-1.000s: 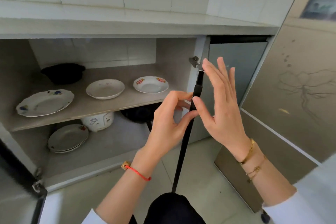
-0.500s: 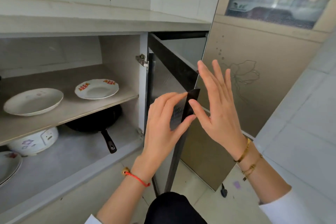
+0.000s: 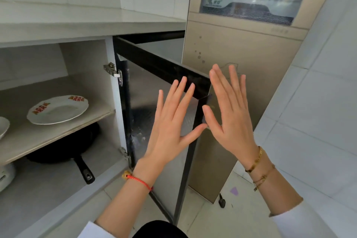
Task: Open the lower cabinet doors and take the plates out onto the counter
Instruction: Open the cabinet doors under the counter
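The right cabinet door [image 3: 143, 102], black-framed with a grey panel, stands swung wide open on its hinges. My left hand [image 3: 172, 123] is spread flat with fingers apart in front of the door's inner face, near its free edge. My right hand [image 3: 229, 110] is spread flat on the other side of that edge, holding nothing. Inside the cabinet, a white plate with red markings [image 3: 58, 109] lies on the upper shelf [image 3: 58, 137]. The rim of another white dish [image 3: 3, 126] shows at the left border.
A black frying pan [image 3: 63, 150] lies on the cabinet floor, handle toward me. A white cooker [image 3: 5, 176] sits at the lower left. A tall gold appliance [image 3: 241, 54] stands right behind the open door. The white counter [image 3: 87, 25] runs above.
Both hands have let go of the door's edge and opened flat. The door has swung further open, and my view has turned right, so the left plates are out of sight.
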